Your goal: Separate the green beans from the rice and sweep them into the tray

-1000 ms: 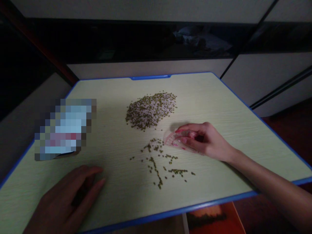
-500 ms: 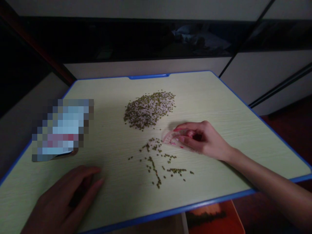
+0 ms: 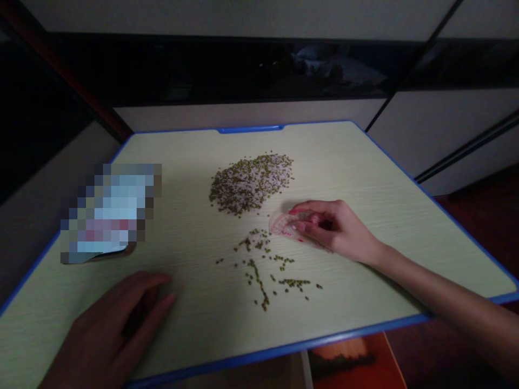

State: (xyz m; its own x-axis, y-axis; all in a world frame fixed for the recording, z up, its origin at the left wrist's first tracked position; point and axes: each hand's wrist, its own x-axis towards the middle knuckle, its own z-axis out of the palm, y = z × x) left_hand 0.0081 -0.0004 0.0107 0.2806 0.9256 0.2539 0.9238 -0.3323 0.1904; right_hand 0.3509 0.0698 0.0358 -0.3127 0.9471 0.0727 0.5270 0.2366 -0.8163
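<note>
A clear protractor (image 3: 279, 222) with red markings is pinched in my right hand (image 3: 334, 229), low over the table or against it. Just left of its curved edge lies a small cluster of green beans and white rice grains (image 3: 256, 237). Loose green beans (image 3: 259, 283) are scattered in short rows nearer to me. Farther back is a larger heap of green beans mixed with rice (image 3: 251, 183). My left hand (image 3: 117, 324) rests at the near left with thumb and fingers apart and nothing between them.
The pale tabletop (image 3: 194, 319) has a blue rim and a blue handle piece (image 3: 251, 129) at its far edge. A pixelated phone-like device (image 3: 115, 213) lies at the left. Cabinet fronts (image 3: 450, 127) stand behind. Under the near edge is an orange object (image 3: 352, 362).
The whole view has shifted slightly, with the table and heap a little farther right. Both hands keep nearly the same places, and the right still grips the protractor.
</note>
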